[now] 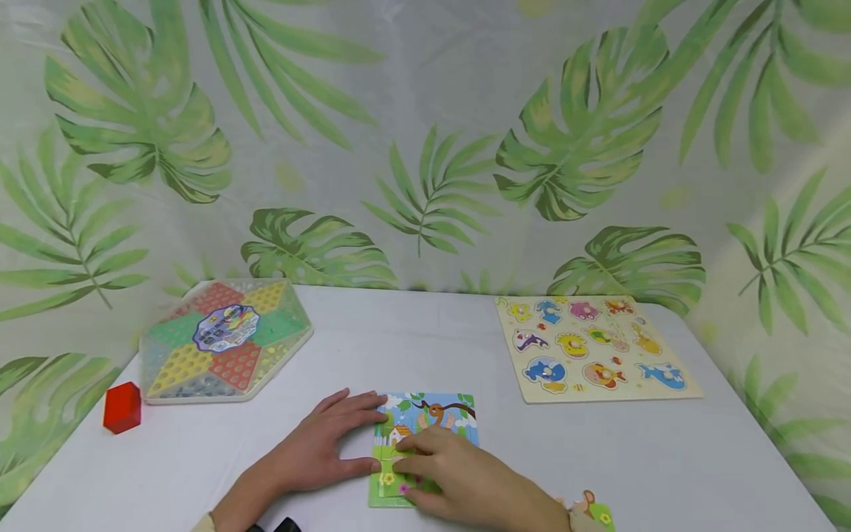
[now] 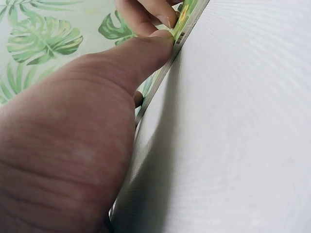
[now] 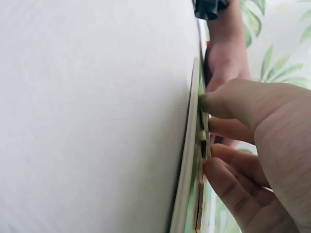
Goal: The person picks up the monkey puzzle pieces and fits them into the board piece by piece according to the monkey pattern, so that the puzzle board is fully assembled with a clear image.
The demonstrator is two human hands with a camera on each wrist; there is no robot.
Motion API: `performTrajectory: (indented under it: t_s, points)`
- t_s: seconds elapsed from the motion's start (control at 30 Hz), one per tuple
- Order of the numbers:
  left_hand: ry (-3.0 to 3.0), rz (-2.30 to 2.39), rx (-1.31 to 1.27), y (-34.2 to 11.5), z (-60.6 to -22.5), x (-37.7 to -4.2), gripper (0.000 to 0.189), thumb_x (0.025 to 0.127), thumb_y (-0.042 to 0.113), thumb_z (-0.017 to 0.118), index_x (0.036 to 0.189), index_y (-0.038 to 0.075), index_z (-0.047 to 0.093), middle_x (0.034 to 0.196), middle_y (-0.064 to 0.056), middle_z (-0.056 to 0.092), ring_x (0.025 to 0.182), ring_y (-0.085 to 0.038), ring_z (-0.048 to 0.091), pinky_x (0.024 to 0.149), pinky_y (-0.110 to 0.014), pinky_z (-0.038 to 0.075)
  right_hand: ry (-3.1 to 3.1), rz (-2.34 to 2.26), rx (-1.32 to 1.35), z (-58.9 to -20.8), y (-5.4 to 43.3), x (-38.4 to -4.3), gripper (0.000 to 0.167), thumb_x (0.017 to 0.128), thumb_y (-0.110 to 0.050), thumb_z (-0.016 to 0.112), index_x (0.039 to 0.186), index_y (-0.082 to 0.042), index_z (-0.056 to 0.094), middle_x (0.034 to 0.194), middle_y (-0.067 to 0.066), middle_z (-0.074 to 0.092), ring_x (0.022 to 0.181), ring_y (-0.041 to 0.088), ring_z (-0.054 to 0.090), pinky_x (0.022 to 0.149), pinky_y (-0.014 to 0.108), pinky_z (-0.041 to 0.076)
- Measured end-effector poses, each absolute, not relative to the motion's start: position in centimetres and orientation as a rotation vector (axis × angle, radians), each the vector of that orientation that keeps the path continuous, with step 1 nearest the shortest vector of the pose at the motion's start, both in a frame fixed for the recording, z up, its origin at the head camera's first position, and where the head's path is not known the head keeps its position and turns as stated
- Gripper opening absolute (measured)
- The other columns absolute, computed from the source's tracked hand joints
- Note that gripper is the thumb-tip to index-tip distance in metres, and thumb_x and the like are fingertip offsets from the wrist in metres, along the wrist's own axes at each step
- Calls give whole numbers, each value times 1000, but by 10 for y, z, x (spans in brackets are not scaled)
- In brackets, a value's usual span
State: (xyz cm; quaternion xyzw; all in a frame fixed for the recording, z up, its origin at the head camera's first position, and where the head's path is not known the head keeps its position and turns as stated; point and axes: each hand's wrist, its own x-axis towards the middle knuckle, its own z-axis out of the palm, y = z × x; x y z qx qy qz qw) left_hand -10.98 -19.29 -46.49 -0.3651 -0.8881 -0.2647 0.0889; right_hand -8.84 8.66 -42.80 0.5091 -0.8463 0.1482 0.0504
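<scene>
A small jigsaw puzzle (image 1: 459,405) lies in its green-edged tray at the front middle of the table, its picture showing a house, a tree branch and blue sky. My left hand (image 1: 319,447) rests along the tray's left edge, thumb and fingertips touching it. Over the lower part of the picture, my right hand (image 1: 459,469) bends its thumb and fingers round a thin puzzle piece (image 3: 206,130), which stands slightly tilted off the tray in the right wrist view. The right hand hides much of the picture's lower right.
Loose puzzle pieces (image 1: 601,515) lie at the front right, partly behind the right forearm. A hexagonal Chinese checkers box (image 1: 302,343) sits back left, with a red block (image 1: 122,408) beside it. At the back right is a wooden sea-animal peg puzzle (image 1: 585,388).
</scene>
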Motion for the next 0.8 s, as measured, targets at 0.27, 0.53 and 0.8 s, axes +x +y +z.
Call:
performTrajectory:
  t_s: [0.27,0.53,0.8]
  points:
    - [-2658,-792,-1076,-193,-464,-109,55,90,56,74,134,24,66,151,3,57,142,-23,51,120,-53,29,-2594,420,1546,-429,84,-86,30,104,-34,61,129,-21,73,131,-3,68,126,17,60,113,43,49]
    - [-2649,-790,-1083,-192,-465,-109,54,91,56,73,134,24,65,151,3,57,142,-23,51,119,-51,28,-2606,424,1539,-430,83,-85,31,105,-34,59,131,-21,72,130,-6,68,128,18,60,115,43,48]
    - [-2648,-791,-1080,-193,-465,-109,54,90,56,74,134,24,65,151,4,56,142,-23,51,119,-51,28,-2592,418,1543,-430,84,-86,31,105,-32,61,131,-21,72,131,-6,68,129,17,59,114,43,48]
